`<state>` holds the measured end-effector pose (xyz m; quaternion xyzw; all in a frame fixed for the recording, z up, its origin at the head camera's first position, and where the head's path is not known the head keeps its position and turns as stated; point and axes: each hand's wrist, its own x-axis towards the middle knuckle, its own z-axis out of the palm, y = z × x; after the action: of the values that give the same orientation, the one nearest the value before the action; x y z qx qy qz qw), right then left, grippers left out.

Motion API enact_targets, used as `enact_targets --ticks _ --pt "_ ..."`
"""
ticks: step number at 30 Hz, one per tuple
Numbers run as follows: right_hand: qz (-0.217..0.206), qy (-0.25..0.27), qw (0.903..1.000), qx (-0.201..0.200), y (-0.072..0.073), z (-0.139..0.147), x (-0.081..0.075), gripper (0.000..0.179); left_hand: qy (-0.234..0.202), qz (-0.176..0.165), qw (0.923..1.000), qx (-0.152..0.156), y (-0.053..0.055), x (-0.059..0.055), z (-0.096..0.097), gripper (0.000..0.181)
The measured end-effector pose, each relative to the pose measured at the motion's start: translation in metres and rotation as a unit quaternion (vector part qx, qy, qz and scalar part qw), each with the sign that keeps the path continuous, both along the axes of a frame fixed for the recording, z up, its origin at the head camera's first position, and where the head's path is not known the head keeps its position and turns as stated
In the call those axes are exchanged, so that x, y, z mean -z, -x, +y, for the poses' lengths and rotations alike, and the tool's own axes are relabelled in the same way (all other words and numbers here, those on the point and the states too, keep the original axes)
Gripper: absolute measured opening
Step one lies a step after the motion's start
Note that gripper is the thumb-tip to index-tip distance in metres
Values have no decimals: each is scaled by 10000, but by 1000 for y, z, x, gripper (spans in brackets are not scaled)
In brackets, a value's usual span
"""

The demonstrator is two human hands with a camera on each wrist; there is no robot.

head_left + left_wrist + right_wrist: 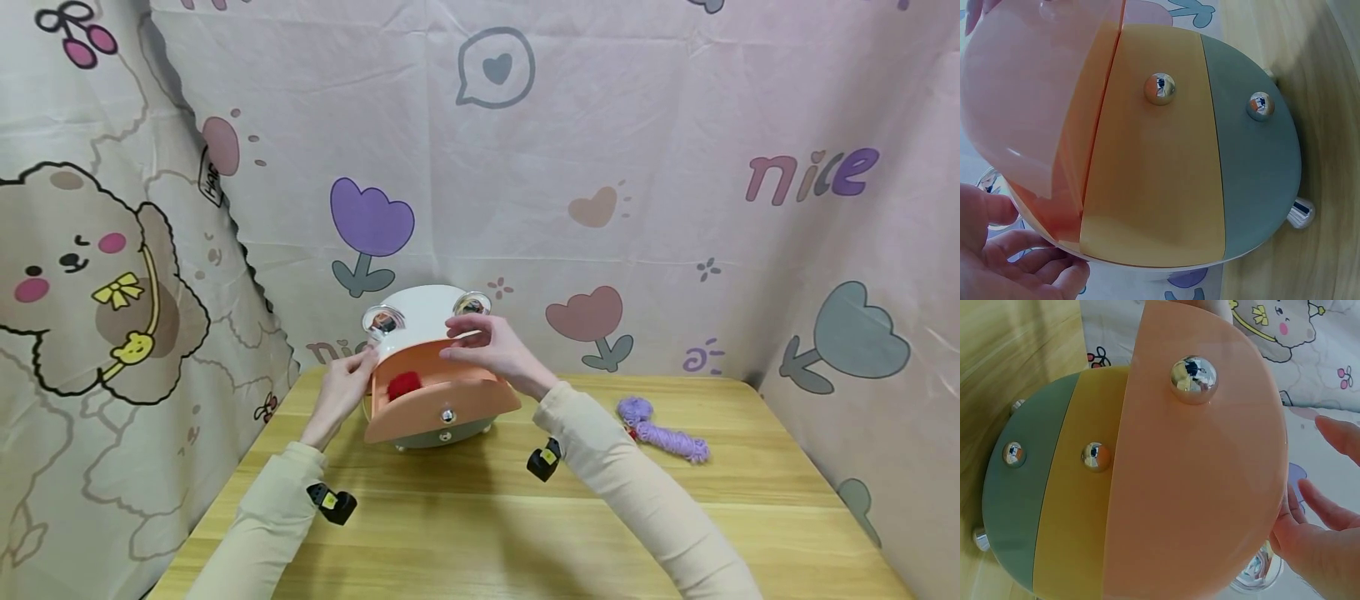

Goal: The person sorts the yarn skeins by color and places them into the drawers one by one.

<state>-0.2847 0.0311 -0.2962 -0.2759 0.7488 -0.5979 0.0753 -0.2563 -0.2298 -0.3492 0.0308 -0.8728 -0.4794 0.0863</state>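
Cream sleeves (652,500) bring my forearms in from the front left and front right of the drawer cabinet (423,310), which stands on the counter (450,533). My left grip (345,387) is loose at the cabinet's left side, fingers bent against its edge and thumb standing apart. My right grip (495,346) is open and holds nothing, raised over the right of the cabinet's pulled-out peach drawer (427,412), wrist bent inward, thumb and fingers parted. Inside, towards the cabinet's left, sits a red item (404,383); lilac yarn (671,442) lies to its right.
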Motion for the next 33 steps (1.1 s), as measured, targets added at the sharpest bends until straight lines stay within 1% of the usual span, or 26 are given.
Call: enact_targets --ticks 16,23,27,33 --pt "18 113 9999 31 -1 13 4 51 -18 -78 10000 -30 -2 0 1 57" --pt "-3 199 9996 209 1 21 8 52 -16 -88 10000 -38 -1 0 2 56" --pt "23 273 9991 319 2 27 13 51 -28 -86 10000 -20 -1 0 1 56" --pt "21 298 9985 467 6 41 25 50 -10 -35 10000 -8 0 1 2 56"
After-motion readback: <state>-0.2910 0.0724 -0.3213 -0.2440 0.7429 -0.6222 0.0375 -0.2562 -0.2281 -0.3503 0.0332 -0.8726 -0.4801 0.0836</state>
